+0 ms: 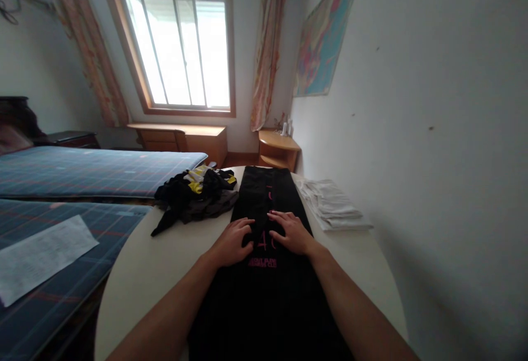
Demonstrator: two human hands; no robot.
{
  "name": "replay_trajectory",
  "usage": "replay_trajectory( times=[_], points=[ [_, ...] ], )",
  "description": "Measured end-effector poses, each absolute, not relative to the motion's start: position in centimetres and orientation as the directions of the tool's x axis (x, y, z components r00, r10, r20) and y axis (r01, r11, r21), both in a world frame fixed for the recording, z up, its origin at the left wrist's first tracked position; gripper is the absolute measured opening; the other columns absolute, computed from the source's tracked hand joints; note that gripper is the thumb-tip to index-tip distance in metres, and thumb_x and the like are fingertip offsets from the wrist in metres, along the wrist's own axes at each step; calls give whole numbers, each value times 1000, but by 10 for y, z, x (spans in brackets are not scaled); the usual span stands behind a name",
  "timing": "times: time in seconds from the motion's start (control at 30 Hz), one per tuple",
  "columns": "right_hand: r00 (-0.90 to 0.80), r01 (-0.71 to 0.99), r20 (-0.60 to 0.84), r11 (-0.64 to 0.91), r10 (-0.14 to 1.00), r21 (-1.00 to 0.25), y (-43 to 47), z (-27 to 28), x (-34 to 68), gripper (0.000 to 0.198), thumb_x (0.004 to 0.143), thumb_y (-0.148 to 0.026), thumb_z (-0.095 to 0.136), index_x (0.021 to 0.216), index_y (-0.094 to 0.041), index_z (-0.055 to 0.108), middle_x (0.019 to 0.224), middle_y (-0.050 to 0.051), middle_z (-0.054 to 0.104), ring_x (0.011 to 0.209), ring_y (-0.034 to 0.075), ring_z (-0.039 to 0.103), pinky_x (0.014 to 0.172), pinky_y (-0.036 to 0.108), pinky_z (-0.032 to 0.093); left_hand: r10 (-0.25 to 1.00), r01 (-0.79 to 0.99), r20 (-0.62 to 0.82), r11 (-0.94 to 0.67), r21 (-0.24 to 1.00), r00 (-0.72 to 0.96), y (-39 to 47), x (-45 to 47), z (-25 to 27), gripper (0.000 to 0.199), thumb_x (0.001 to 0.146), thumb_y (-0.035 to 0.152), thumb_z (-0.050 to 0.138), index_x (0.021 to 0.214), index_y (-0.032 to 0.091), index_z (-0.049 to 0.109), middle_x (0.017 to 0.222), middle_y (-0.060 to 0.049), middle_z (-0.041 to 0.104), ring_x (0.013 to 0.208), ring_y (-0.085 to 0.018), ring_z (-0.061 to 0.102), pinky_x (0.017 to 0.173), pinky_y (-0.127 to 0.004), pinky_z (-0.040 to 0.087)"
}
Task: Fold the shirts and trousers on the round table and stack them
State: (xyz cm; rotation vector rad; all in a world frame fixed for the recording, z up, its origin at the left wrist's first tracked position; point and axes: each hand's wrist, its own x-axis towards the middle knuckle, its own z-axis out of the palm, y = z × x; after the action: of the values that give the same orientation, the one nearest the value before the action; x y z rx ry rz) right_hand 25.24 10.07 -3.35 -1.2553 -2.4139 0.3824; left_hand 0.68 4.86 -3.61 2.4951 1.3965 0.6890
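A black garment with pink lettering (268, 300) lies in a long, narrow strip down the middle of the round table. Its kind cannot be told for sure; it looks like a shirt with its sides folded in. My left hand (236, 242) rests on its left part, fingers apart and pointing forward. On the right part lies my right hand (292, 233), palm down with the fingers spread. Both hands touch the cloth beside the pink print, and neither grips anything visible.
The cream round table (136, 278) carries a crumpled heap of black, yellow and grey clothes (202, 193) at left and a stack of folded white cloth (330, 204) at right. A plaid mattress (103, 171) and a paper sheet (45, 256) are farther left. The white wall (433, 185) rises close at right.
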Motion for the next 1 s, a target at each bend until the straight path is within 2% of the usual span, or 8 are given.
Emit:
replay_trajectory(
  times=[0.17, 0.47, 1.0],
  points=[
    [-534, 715, 220, 575, 816, -397, 100, -34, 253, 53, 89, -44, 60, 141, -34, 54, 148, 2, 51, 131, 29, 43, 110, 48, 32, 847, 746, 300, -530, 404, 439, 46, 7, -35, 13, 80, 22, 61, 92, 18, 65, 142, -12, 56, 137, -29, 44, 115, -43, 35],
    [-557, 742, 205, 594, 804, -311, 102, -35, 254, 56, 90, -47, 57, 144, -32, 50, 149, 4, 50, 130, 28, 43, 107, 49, 36, 835, 747, 325, -546, 380, 444, 51, 6, -41, 13, 79, 21, 62, 92, 19, 65, 141, -11, 56, 136, -32, 45, 114, -48, 37],
    [-571, 728, 232, 617, 787, -299, 102, -36, 255, 55, 91, -47, 56, 144, -32, 48, 148, 3, 51, 128, 27, 45, 107, 48, 36, 830, 744, 327, -553, 374, 453, 53, 5, -43, 13, 80, 23, 62, 93, 19, 65, 141, -10, 56, 136, -31, 45, 114, -47, 36]
  ],
)
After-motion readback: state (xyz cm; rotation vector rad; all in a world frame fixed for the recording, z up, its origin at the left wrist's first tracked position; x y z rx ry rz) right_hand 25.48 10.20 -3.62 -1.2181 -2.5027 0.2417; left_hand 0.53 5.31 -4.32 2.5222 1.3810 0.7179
